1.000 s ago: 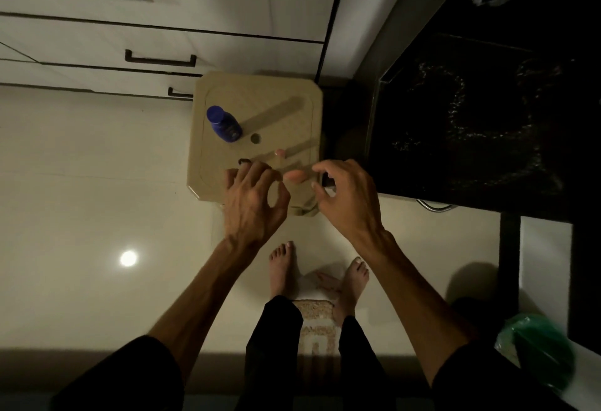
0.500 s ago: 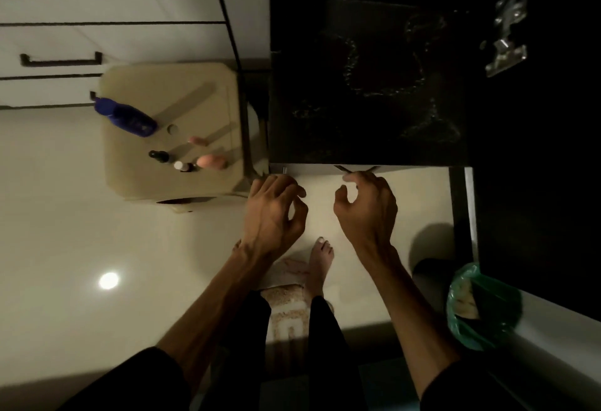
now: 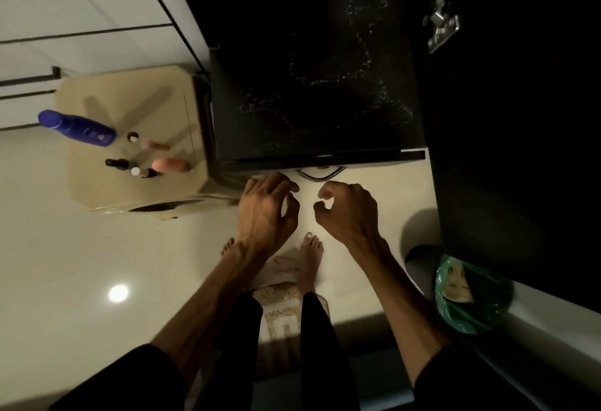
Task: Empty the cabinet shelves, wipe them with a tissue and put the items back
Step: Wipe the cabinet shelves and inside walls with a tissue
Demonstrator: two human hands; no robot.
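Both hands are held over the floor just in front of the dark cabinet shelf (image 3: 318, 85), with nothing gripped in either. The left hand (image 3: 265, 212) is loosely curled, fingers half spread and thumb apart; the right hand (image 3: 349, 212) is curled the same way, thumb and forefinger nearly closed on empty air. A metal handle (image 3: 320, 172) is seen below the shelf's front edge, directly ahead of the gap between the 2 hands and close to both; neither hand is clearly nearer.

The shelf lies ahead of and above the hands, its long axis running left to right across the view. No item can be made out on it; only a pale, speckled trail of dust or residue is visible on its dark surface. No tissue can be seen in either hand or nearby.

The removed items are gathered on the beige stool (image 3: 107, 189) to the left, nearer the left hand. A blue bottle (image 3: 76, 126) is standing there, with 2 pinkish tubes (image 3: 170, 164) and 3 small dark bottles (image 3: 118, 163) just beside it. At the lower right, a green-lined bin (image 3: 471, 297) is seen with some pale scrap inside.

The emptying is judged done for this shelf, with wiping probably next, for which a tissue would first have to be fetched.
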